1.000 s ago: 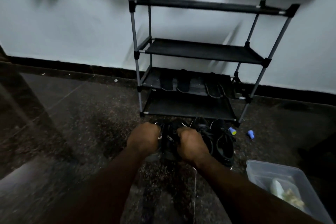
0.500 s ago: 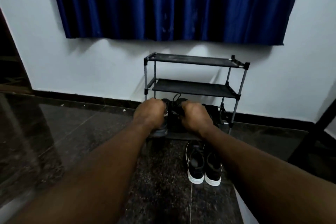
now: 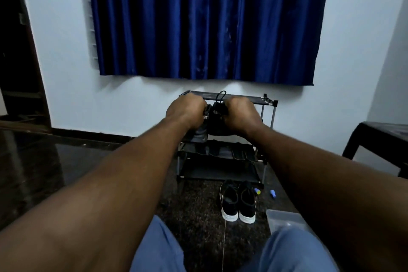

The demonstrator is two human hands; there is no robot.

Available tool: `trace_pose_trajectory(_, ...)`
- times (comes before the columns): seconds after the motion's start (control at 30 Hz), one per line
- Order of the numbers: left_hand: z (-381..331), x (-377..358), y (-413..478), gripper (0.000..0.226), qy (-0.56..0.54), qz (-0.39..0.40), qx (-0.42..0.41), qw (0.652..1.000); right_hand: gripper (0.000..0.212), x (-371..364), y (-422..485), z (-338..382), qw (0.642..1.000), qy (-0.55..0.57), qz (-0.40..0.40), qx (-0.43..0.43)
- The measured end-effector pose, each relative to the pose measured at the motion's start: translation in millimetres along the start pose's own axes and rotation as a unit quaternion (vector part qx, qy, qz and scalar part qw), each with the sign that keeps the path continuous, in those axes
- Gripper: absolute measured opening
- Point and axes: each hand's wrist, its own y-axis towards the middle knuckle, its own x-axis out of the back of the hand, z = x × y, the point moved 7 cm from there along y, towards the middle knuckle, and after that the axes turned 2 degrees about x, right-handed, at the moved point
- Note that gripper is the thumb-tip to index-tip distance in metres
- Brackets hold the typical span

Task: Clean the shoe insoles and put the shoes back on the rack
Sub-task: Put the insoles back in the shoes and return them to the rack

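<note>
Above the hands, a blue curtain [image 3: 205,20] across a white wall [image 3: 66,73]. Underfoot, dark speckled floor [image 3: 194,212], far below both hands. Directly behind and beneath the hands, a black shoe rack [image 3: 268,104] with grey poles; top shelf level with the knuckles, lower shelves under the wrists. Off to the right of the right hand, well apart, the corner of a dark table [image 3: 375,137]. Nearest the camera, under both forearms, knees in blue trousers [image 3: 159,247].

Left hand [image 3: 185,109] curled closed around a dark shoe [image 3: 202,132], grey sole hanging down below the wrist, white lettering showing just beside the fingers. Right hand [image 3: 239,115] likewise clenched on a second dark shoe [image 3: 217,123], touching the first between the two hands, a lace loop [image 3: 221,96] sticking up above the knuckles. Both shoes held in front of the rack's upper part; whether resting on a shelf, cannot tell.

Below the right forearm, on the floor before the rack, a black pair with white soles [image 3: 238,202], side by side, toes toward the camera. On a lower shelf under the hands, flat dark insoles [image 3: 213,150]. Lower right, under the right forearm, a clear plastic tub [image 3: 284,218]. Just beyond the floor pair, two small blue objects [image 3: 273,194], too small to identify.
</note>
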Motion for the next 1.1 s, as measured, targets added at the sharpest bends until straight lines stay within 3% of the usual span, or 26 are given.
trace_pose_trajectory(0.23,4.7,13.9,-3.3,0.022,-0.001,-0.011,-0.001,1.0,0.012,14.2,0.4,12.6,1.0,0.002,-0.016,0.008)
trace_pose_trajectory(0.47,28.1,-43.2,51.6,0.02,0.012,-0.03,0.008,0.999,0.013,-36.7,43.2,-7.5,0.999,-0.001,-0.024,0.028)
trace_pose_trajectory(0.7,63.6,-114.0,186.7,0.021,0.044,-0.098,-0.002,0.994,0.023,-114.7,177.8,-54.8,0.992,-0.02,-0.088,0.09)
trace_pose_trajectory(0.87,98.0,-140.2,297.4,0.028,0.049,-0.15,-0.005,0.988,0.022,-161.1,282.4,-101.9,0.987,-0.037,-0.142,0.066)
trace_pose_trajectory(1.1,113.1,-195.0,401.0,0.023,0.044,-0.103,-0.005,0.994,0.019,-236.8,368.8,-136.2,0.998,-0.001,-0.056,0.032)
